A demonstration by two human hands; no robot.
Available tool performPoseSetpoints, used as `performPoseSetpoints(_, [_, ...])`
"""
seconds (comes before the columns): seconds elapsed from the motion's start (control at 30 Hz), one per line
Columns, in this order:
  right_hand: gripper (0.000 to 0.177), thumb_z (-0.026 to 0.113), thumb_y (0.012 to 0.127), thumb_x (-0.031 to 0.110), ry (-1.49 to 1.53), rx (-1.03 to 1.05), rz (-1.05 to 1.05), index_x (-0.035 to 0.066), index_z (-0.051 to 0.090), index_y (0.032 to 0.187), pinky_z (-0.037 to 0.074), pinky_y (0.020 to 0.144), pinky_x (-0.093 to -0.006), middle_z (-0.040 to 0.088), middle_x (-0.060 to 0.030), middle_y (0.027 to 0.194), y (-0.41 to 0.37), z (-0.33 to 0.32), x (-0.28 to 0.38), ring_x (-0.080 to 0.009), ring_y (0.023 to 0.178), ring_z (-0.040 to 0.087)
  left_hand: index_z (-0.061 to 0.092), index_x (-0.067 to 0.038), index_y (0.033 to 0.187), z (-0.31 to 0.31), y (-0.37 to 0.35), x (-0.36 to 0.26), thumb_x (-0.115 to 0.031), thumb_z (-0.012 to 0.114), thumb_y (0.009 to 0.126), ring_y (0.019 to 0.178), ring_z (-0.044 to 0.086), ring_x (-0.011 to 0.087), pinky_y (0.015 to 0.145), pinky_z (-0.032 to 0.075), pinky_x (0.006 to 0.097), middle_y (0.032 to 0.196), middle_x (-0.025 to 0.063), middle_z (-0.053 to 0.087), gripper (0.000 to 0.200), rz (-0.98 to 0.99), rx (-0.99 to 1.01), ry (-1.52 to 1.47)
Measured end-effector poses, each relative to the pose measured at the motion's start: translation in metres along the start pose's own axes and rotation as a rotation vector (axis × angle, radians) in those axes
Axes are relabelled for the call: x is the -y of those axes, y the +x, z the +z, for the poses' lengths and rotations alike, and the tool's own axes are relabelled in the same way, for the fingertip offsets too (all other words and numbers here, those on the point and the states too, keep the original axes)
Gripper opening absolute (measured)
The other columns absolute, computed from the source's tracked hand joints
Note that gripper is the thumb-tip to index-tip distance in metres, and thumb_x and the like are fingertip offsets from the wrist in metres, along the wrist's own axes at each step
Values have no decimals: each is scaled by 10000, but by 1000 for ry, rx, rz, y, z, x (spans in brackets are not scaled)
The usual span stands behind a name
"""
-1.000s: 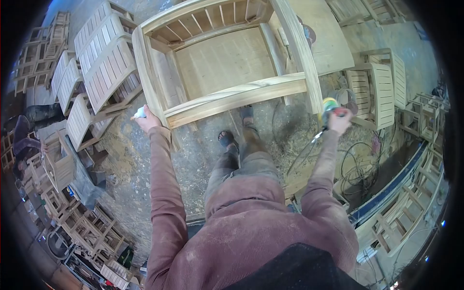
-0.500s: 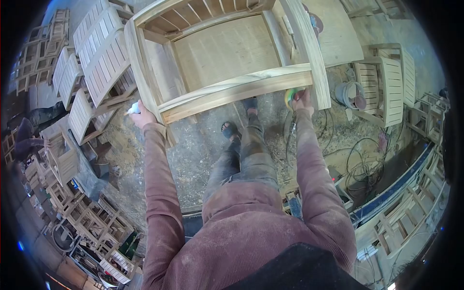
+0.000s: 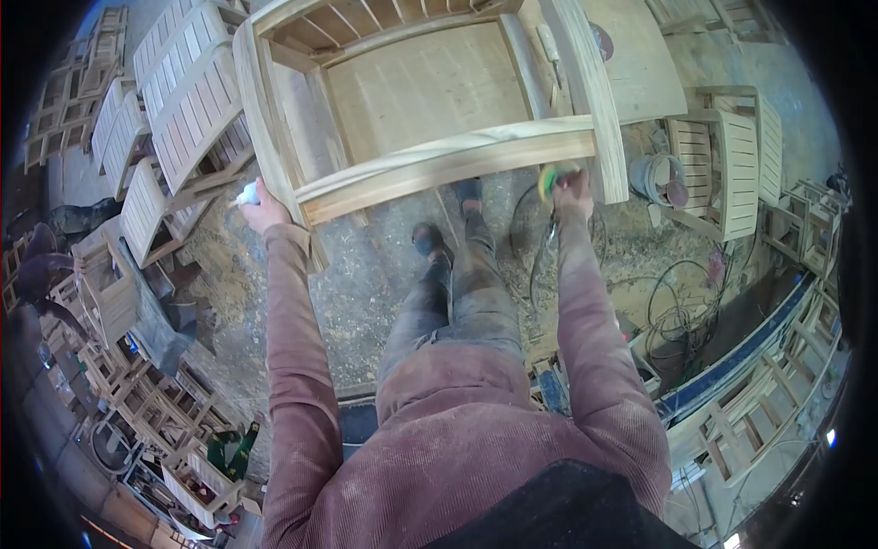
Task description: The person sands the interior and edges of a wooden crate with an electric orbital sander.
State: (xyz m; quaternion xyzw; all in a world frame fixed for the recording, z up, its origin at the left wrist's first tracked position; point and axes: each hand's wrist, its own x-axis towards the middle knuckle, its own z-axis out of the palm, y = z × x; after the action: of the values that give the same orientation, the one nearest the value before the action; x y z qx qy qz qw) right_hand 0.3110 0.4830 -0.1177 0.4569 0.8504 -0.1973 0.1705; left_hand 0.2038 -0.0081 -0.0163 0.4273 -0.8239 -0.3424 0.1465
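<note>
A worn, dusty workshop floor spreads under everything, blotched with pale patches and crowded with furniture on every side. The wooden frame stands at the top centre, directly before the person, its front rail running between the two hands; a pale board shows through its opening. Slatted chairs press close on the left, and more slatted seats stand to the right. Wooden frames pile up at the lower left, where a co-worker in a dark purple top bends near the edge of view. A long blue beam slants across the lower right. Cables lie looped on the floor between it and the person's right arm. A bucket sits beyond the frame's right post.

The right hand is under the rail's right end, fingers wrapped around a round tool with a yellow-green edge; whether it touches the wood, I cannot tell. The left hand, beside the left post, has its fingers curled on a small whitish-blue item.
</note>
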Motion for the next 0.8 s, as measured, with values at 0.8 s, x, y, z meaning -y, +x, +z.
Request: performPoseSetpoints(0.8, [599, 687, 654, 250, -122, -36, 38, 200, 412, 1184, 489, 845, -424, 607, -132, 1086, -9, -6, 24, -358, 995, 591, 504, 50, 1072, 6, 16, 16, -347, 645, 824, 908, 579, 264, 821, 438, 364, 1014, 174, 591, 489, 57, 88, -126])
